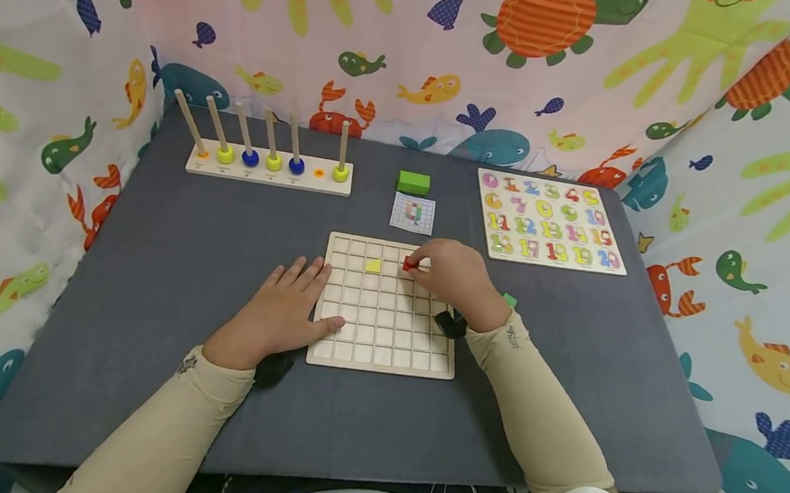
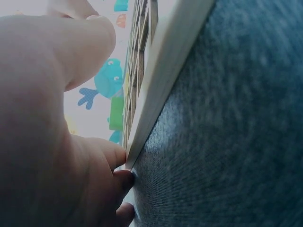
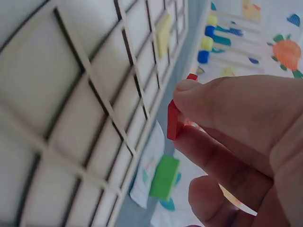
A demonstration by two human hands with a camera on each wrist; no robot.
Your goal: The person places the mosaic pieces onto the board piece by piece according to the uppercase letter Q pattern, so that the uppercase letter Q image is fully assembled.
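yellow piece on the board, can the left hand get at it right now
Likely yes: the left hand rests at the left edge of the board, with only bare squares between its fingers and the yellow piece.

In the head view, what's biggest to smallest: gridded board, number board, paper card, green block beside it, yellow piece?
1. Gridded board
2. Number board
3. Paper card
4. Green block
5. Yellow piece

Wood and Cloth

The board (image 1: 365,333) looks like smooth, matt wood. Under it, the table (image 1: 156,274) is finely rough. Beyond the board are a paper card (image 1: 401,217), a smooth block (image 1: 414,183) and a creased cloth curtain (image 1: 397,38).
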